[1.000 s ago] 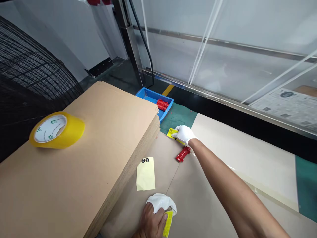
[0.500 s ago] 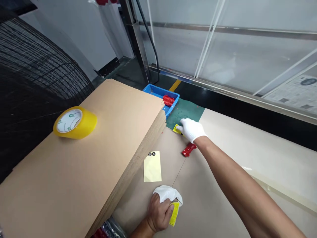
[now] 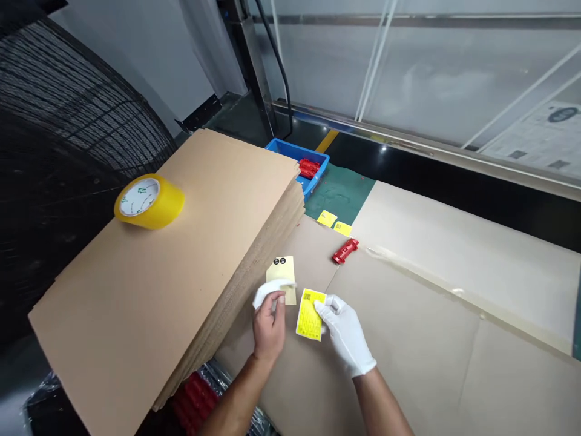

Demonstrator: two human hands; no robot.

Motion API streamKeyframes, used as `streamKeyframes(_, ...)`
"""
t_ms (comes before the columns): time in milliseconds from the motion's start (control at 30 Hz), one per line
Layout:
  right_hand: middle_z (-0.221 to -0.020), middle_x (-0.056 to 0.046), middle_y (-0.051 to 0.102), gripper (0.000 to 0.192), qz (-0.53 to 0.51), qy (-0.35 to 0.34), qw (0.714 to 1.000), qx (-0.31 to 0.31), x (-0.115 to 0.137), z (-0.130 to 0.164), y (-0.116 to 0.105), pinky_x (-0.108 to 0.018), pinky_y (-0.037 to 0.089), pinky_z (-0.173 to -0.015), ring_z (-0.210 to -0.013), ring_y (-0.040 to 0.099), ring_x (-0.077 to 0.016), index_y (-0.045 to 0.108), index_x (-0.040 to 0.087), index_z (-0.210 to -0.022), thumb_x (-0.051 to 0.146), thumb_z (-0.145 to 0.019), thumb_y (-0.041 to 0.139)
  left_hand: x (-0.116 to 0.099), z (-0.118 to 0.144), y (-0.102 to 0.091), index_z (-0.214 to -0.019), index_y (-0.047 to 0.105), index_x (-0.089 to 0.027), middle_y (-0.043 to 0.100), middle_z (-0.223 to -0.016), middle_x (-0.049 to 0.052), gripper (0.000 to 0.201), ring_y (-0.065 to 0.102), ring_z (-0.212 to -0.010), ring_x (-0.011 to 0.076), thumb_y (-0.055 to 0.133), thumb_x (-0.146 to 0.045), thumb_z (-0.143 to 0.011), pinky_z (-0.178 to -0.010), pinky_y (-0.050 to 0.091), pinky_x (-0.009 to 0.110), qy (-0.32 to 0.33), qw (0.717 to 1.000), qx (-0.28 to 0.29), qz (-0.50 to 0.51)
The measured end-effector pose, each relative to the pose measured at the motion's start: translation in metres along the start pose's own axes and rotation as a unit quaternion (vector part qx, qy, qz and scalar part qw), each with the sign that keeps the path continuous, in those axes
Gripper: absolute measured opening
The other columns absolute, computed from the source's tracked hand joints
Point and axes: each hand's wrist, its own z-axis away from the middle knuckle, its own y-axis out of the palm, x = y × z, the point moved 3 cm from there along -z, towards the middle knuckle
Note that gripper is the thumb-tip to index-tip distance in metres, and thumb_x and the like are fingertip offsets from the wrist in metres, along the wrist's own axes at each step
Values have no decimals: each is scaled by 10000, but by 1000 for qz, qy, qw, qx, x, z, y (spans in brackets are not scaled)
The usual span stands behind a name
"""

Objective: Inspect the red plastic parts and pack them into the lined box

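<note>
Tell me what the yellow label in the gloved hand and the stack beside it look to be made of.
The yellow label: likely coated paper or sticker stock, thin, flat, printed black. The stack: corrugated cardboard sheets, matte brown, with many layered edges showing along its side. The right hand pinches the label through a white glove that looks like knit fabric.

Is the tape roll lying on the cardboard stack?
Yes, the yellow tape roll rests on top of the cardboard stack.

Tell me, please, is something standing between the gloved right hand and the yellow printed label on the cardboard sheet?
Nothing visible does. The right hand, in a white glove, already pinches the right edge of the yellow label, which lies over the cardboard sheet. The left hand is beside it, holding a white cloth, and does not cover the label.
</note>
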Motion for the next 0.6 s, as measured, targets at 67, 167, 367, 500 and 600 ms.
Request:
streamKeyframes(67,-684,11,561,511,-2,-3,1000,-21,0,-1,-10,-237,369,-553,-569,448,-90,503,188,-772,630,-587,679,11,3,3,-1189,671,-149,719,-939,151,428,643,-714,272,534,-431,-898,-674,465,364,26,985,19,-169)
streamKeyframes(167,-673,24,522,382,1,-31,999,-31,1,0,-28,-237,381,-634,-632,444,-95,535,186,-778,479,-572,667,30,6,12,-1333,603,-126,712,-787,170,570,603,-593,287,636,-419,-845,-583,414,354,38,945,41,-322)
streamKeyframes(367,-674,-18,525,175,77,-69,994,-32,1,10,-56,-257,372,-631,-639,458,-125,531,193,-653,340,-600,451,40,0,17,-1021,777,-222,738,-777,103,231,542,-498,202,600,-303,-896,-557,383,309,125,944,-44,-304)
streamKeyframes(500,-806,-46,612,449,199,-56,977,-41,10,1,-44,-269,384,-736,-735,498,-141,603,196,-777,578,-792,369,27,11,24,-1021,776,-223,732,-738,96,253,562,-490,207,606,-370,-906,-526,395,312,170,933,-42,-314)
streamKeyframes(600,-631,-26,552,533,262,-40,964,-23,20,-20,-22,-273,342,-677,-636,440,-124,524,186,-590,677,-779,436,17,25,29,-1089,752,-204,746,-891,109,296,648,-618,232,528,-349,-960,-607,489,344,193,940,-57,-275)
